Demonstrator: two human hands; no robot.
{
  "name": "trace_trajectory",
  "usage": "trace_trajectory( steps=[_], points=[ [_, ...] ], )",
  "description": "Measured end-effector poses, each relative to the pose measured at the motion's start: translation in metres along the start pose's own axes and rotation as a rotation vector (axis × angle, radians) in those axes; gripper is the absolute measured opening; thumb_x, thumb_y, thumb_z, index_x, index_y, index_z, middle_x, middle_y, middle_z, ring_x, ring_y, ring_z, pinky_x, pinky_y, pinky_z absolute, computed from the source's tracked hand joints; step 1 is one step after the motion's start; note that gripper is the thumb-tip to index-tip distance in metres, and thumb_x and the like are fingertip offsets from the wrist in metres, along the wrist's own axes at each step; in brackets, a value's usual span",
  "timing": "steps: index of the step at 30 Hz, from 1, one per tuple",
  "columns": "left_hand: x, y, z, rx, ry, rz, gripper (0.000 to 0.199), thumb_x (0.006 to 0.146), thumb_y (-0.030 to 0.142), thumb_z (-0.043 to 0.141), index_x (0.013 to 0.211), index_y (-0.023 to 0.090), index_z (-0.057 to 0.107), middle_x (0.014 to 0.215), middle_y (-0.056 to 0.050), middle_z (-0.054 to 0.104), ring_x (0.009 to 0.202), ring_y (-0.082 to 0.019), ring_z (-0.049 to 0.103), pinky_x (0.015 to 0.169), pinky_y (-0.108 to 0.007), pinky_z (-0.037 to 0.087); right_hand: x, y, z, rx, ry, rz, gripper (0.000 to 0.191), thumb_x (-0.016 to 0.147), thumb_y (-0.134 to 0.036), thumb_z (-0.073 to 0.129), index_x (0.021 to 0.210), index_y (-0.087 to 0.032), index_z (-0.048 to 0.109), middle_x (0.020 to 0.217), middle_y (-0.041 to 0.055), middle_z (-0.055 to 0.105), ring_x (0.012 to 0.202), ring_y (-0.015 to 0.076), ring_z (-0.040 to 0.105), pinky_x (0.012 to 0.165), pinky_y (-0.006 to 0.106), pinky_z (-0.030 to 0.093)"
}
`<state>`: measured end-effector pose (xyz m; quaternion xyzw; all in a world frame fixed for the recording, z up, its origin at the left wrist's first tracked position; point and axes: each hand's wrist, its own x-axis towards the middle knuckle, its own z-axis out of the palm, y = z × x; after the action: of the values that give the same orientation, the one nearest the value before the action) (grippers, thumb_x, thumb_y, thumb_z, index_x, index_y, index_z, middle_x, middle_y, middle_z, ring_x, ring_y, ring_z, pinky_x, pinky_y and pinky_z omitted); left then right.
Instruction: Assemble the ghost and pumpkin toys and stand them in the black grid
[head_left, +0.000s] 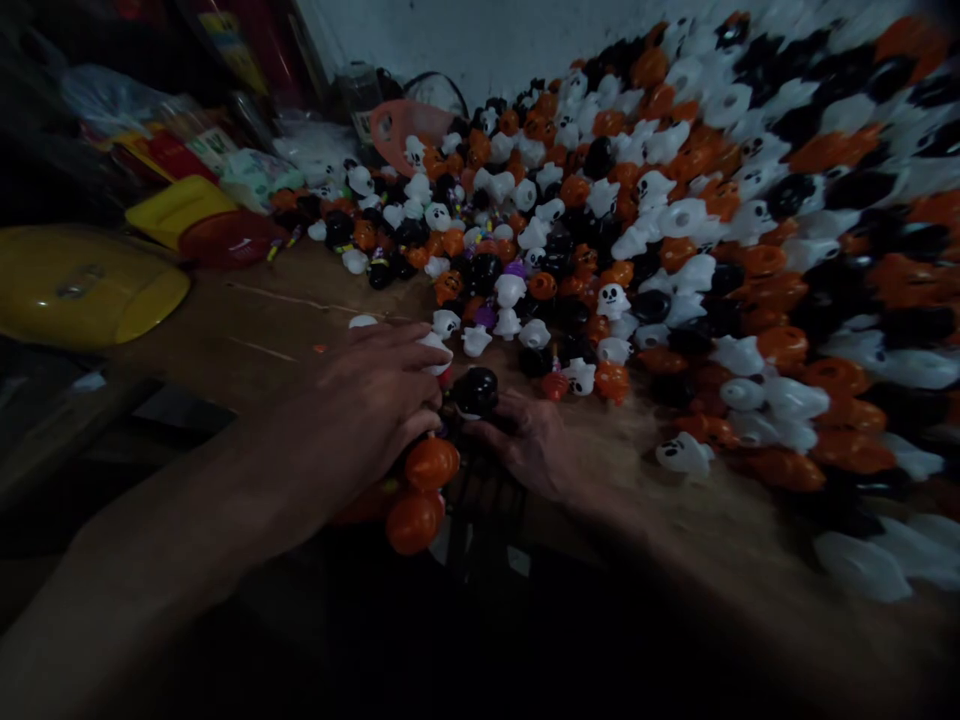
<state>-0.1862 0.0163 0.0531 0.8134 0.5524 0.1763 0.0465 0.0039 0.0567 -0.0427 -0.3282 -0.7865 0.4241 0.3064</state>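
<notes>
My right hand [536, 440] pinches a shiny black plastic figure [477, 388] with a white lower part between thumb and fingers, low over the table's front edge. Close on its left, my left hand [386, 385] is closed, its fingers bent over a small white plastic figure [435, 352] with a bit of red below it. Two orange pumpkin figures [432, 463] hang just under my left thumb; what they are fixed to is hidden. The picture is dark, and the left palm is out of sight.
A big heap of white ghost, orange pumpkin and black figures [675, 220] covers the table's back and right. One ghost [685, 455] lies near my right wrist. A yellow scoop-like thing [82, 285], a red-and-yellow one [225, 235] and plastic bags [319, 145] are at left. The wooden table [262, 300] ends close by.
</notes>
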Motion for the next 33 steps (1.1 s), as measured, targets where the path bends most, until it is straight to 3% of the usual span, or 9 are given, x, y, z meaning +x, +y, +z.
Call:
trace_trajectory(
  steps=[5, 11, 17, 21, 27, 33],
  points=[
    [-0.005, -0.003, 0.004, 0.001, 0.019, 0.016, 0.023, 0.089, 0.034, 0.046, 0.103, 0.025, 0.061, 0.131, -0.002, 0.056, 0.13, -0.026, 0.043, 0.113, -0.047, 0.03, -0.003, 0.006, 0.007, -0.089, 0.026, -0.097, 0.01, 0.087, -0.016, 0.058, 0.092, -0.015, 0.067, 0.09, 0.0049, 0.068, 0.081, 0.0153, 0.06, 0.072, 0.024, 0.044],
    [-0.003, 0.004, -0.001, 0.033, -0.038, 0.022, 0.021, 0.089, 0.028, 0.044, 0.081, 0.025, 0.063, 0.119, -0.002, 0.064, 0.123, -0.025, 0.05, 0.108, -0.049, 0.036, -0.004, 0.012, 0.014, -0.119, 0.05, -0.14, 0.006, 0.087, -0.016, 0.058, 0.084, -0.016, 0.064, 0.08, 0.0019, 0.066, 0.069, 0.0125, 0.06, 0.062, 0.021, 0.041],
    [-0.004, 0.006, -0.008, 0.112, -0.065, 0.025, 0.018, 0.089, 0.032, 0.049, 0.084, 0.024, 0.065, 0.116, -0.003, 0.066, 0.124, -0.024, 0.05, 0.104, -0.044, 0.042, -0.003, 0.017, 0.014, -0.172, 0.018, -0.172, 0.004, 0.087, -0.017, 0.058, 0.084, -0.017, 0.061, 0.078, 0.0009, 0.065, 0.066, 0.012, 0.058, 0.06, 0.022, 0.039],
    [-0.001, 0.008, -0.01, 0.118, -0.06, 0.027, 0.019, 0.086, 0.028, 0.05, 0.077, 0.023, 0.065, 0.11, -0.004, 0.069, 0.12, -0.025, 0.053, 0.103, -0.044, 0.043, -0.003, 0.021, 0.015, -0.175, -0.001, -0.21, 0.004, 0.089, -0.019, 0.056, 0.091, -0.018, 0.06, 0.084, 0.0004, 0.065, 0.07, 0.0122, 0.059, 0.062, 0.022, 0.04],
    [-0.001, 0.012, -0.014, 0.111, -0.13, -0.06, 0.011, 0.082, 0.02, 0.055, 0.087, 0.02, 0.066, 0.117, -0.007, 0.066, 0.12, -0.025, 0.053, 0.102, -0.044, 0.044, -0.004, 0.025, 0.019, -0.262, 0.017, -0.2, 0.008, 0.09, -0.021, 0.054, 0.095, -0.019, 0.06, 0.09, 0.0022, 0.067, 0.079, 0.0163, 0.062, 0.067, 0.025, 0.042],
    [0.003, 0.019, -0.015, 0.175, -0.138, -0.046, 0.011, 0.079, 0.016, 0.06, 0.088, 0.017, 0.065, 0.11, -0.007, 0.068, 0.118, -0.025, 0.054, 0.103, -0.043, 0.043, -0.003, 0.025, 0.02, -0.266, -0.004, -0.2, 0.015, 0.092, -0.023, 0.051, 0.103, -0.018, 0.06, 0.098, 0.0048, 0.066, 0.085, 0.0179, 0.063, 0.073, 0.027, 0.046]
  ],
)
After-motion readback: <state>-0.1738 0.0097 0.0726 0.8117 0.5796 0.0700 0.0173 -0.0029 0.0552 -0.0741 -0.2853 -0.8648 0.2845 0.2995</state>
